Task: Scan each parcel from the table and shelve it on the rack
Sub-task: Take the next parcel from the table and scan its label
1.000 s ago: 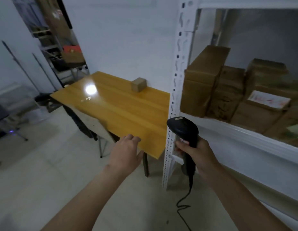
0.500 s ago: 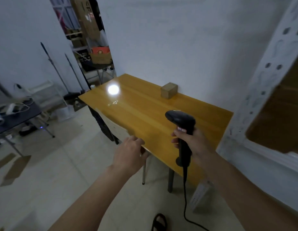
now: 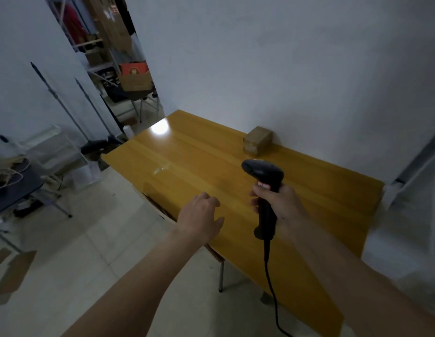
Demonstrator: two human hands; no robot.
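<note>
Black scanner (image 3: 264,190) gripped by right hand (image 3: 282,205), cable cut off below; left hand (image 3: 199,218) loosely spread, parcel (image 3: 257,140) blurred.

A small brown cardboard parcel (image 3: 257,140) sits on the yellow table (image 3: 192,166) against the wall.

The table (image 3: 199,171) is a glossy honey-yellow wood with long lengthwise grain stripes and a white glare spot near its far corner. On it, the parcel (image 3: 257,140) is plain brown cardboard. The scanner (image 3: 266,188) is matte black (with a small red-and-white label on the neck), and its cable (image 3: 272,295) is black too. The wall (image 3: 284,57) is pale grey-white, the floor (image 3: 77,263) off-white tile. The rack (image 3: 413,176) is white. A red-orange box (image 3: 133,68) shows through the doorway.
</note>
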